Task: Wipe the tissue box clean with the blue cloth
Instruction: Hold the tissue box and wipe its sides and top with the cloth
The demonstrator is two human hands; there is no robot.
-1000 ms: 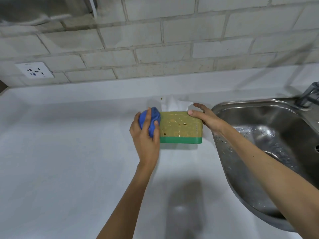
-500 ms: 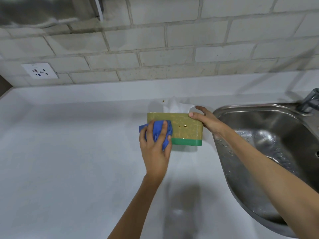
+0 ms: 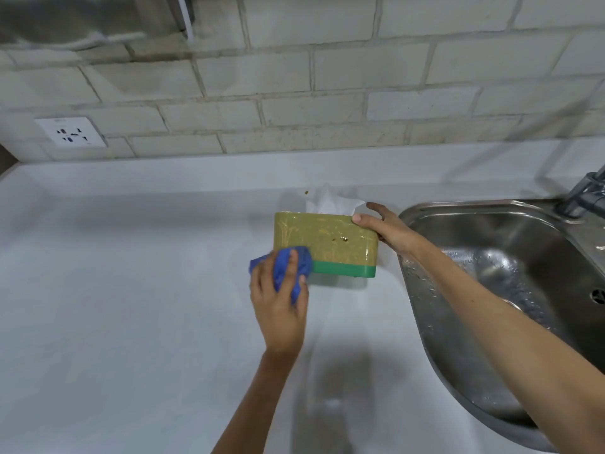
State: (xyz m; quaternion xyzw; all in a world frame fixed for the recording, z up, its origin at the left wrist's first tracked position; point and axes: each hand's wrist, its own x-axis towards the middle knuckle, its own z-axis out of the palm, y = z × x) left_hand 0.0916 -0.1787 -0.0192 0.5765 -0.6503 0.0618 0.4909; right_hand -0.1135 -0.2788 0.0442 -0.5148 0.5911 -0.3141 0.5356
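The tissue box stands on the counter beside the sink, steadied at its right end by the right hand, fingers curled on the top edge. The blue cloth — bunched in the closed fingers of the left hand — has been drawn down from the box's upper left to its lower left corner; specks remain mid-face, so wiping is judged unfinished.

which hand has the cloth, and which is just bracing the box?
The left hand grips the bunched blue cloth at the tissue box's lower left corner. The right hand holds only the box's upper right corner.
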